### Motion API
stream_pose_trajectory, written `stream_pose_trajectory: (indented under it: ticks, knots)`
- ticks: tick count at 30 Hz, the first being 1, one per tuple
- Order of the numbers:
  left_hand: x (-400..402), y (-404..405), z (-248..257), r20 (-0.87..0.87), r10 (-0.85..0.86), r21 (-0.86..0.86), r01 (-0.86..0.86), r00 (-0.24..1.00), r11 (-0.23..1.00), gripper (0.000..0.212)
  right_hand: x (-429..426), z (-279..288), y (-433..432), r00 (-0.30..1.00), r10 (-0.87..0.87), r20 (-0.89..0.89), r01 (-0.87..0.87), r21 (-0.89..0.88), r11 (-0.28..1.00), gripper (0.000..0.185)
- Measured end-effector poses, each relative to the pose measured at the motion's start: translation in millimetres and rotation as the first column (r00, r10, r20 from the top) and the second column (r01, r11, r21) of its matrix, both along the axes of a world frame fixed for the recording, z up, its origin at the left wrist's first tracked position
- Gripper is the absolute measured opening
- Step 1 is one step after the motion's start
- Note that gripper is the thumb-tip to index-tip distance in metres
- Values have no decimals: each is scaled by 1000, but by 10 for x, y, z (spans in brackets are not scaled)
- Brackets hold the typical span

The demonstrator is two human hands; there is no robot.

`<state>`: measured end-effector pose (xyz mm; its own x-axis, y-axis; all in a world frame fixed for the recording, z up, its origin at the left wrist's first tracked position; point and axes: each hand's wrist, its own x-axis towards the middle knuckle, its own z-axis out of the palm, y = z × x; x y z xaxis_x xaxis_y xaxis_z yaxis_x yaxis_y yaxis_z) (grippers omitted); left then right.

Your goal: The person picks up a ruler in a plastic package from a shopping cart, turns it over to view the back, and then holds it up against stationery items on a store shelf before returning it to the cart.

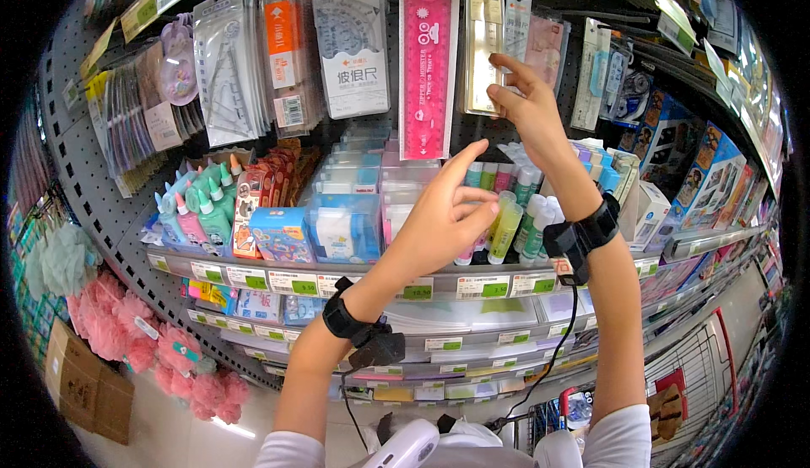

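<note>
My right hand (531,104) is at the right edge of a clear-fronted gold packet (484,44) hanging on a display hook. Two of its digits lie over the packet's front, apart from each other; whether the others grip from behind is hidden. Lower and to the left, my left hand (446,212) holds nothing, its index finger pointing up and the others loosely bent. Just above it hangs a pink ruler (428,82) in a clear sleeve. Left of that is a packaged set of rulers (352,44). Glue sticks (505,231) stand close behind my left fingertips.
Hooks carry a drafting set pack (228,69) and other stationery. Bottles with pointed caps (205,209) and boxes (281,234) line the shelf edge (484,272). Mesh bath puffs (114,316) hang at left above a cardboard box (85,382). A shopping cart (690,367) stands lower right.
</note>
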<state>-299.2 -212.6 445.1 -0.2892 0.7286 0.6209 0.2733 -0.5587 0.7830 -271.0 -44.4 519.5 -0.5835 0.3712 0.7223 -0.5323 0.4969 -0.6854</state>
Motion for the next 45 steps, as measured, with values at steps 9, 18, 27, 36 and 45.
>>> stream_pose_trajectory:
  ticks: [9, 18, 27, 36, 45]
  knots:
    - [264, 84, -186, 65, -45, -95, 51, 997, 994, 50, 233, -240, 177, 996, -43, 83, 32, 135, 990, 42]
    - [940, 327, -564, -311, -338, -275, 256, 888, 927, 27, 2160, -949, 250, 948, -37, 317, 18, 63, 998, 28]
    - [1653, 840, -1902, 62, -662, -753, 471, 747, 461, 28, 4579, -2730, 306, 790, -346, 506, 606, -558, 567, 20]
    - [2551, 1507, -2994, 130, -750, -860, 450, 649, 240, 31, 5921, -4168, -344, 575, -396, 716, 763, -644, -56, 21]
    - [3708, 1997, -4015, 127, -815, -841, 497, 566, 214, 27, 6355, -4917, -281, 635, -211, 743, 719, -668, -192, 23]
